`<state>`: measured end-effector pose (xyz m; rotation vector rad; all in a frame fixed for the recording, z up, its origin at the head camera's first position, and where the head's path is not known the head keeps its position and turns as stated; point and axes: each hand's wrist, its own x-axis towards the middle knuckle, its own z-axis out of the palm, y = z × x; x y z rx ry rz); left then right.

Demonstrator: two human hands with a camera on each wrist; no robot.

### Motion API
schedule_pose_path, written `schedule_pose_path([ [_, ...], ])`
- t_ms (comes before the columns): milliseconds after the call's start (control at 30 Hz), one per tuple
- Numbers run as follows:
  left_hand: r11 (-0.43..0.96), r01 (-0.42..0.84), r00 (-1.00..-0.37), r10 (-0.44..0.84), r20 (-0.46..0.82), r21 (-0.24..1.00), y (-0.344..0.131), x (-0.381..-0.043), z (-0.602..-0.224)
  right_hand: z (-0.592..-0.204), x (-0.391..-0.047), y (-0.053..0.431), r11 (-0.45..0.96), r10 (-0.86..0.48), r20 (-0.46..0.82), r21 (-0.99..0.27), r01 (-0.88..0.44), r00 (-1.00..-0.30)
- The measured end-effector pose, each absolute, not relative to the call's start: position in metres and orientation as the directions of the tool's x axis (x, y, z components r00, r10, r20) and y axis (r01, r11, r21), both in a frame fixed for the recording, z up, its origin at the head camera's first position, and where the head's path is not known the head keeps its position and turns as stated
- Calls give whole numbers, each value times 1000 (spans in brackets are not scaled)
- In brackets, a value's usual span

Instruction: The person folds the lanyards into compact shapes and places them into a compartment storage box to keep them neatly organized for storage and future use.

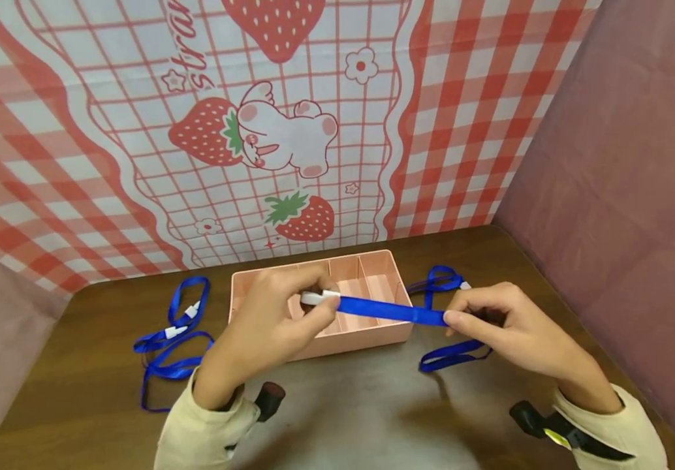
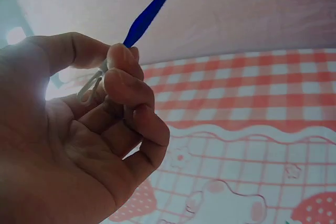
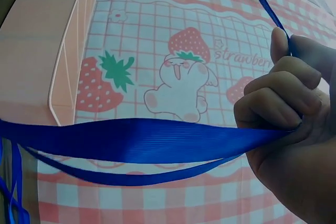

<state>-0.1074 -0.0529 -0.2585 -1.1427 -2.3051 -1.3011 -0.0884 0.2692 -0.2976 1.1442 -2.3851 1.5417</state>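
Observation:
In the head view, my left hand [image 1: 281, 313] pinches the white plastic clip [image 1: 314, 298] of a blue lanyard [image 1: 381, 309] between thumb and fingers. My right hand [image 1: 508, 326] pinches the same strap farther along, so a straight stretch runs between both hands above the pink box. The left wrist view shows a small pale loop [image 2: 90, 90] of the clip poking out under the thumb. From my right palm, more of the strap [image 3: 136, 140] hangs off in a long loop, its inner part hidden by curled fingers.
The pink divided box [image 1: 349, 343] sits mid-table, partly behind my left hand. Blue lanyards with white buckles [image 1: 175, 331] lie in a tangle to its left. Another blue strap [image 1: 431, 282] lies behind my right hand. A strawberry-print cloth [image 1: 361, 130] hangs at the back.

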Motion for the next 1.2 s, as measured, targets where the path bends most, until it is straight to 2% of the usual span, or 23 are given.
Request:
schedule_pose_path([
  [200,240,729,-661,490,568,641,-68,-109,-272,-296,-89,267,265,-549,417,-735,-624,-724],
  [367,143,768,-609,467,641,625,-80,-114,-285,-298,-88,265,260,-570,404,-737,-624,-715],
  [467,102,766,-600,468,649,635,-88,-115,-291,-301,-88,262,268,-581,384,-742,-614,-718],
  [800,15,668,-652,494,576,744,-116,-104,-306,-311,-88,254,180,-650,364,-779,-600,-667],
  [967,-63,596,-677,498,542,801,-133,-99,-311,-316,-88,253,176,-668,320,-810,-560,-672],
  [1200,-78,497,-757,447,476,864,-157,-97,-326,-325,-86,261,268,-670,175,-849,-455,-722],
])
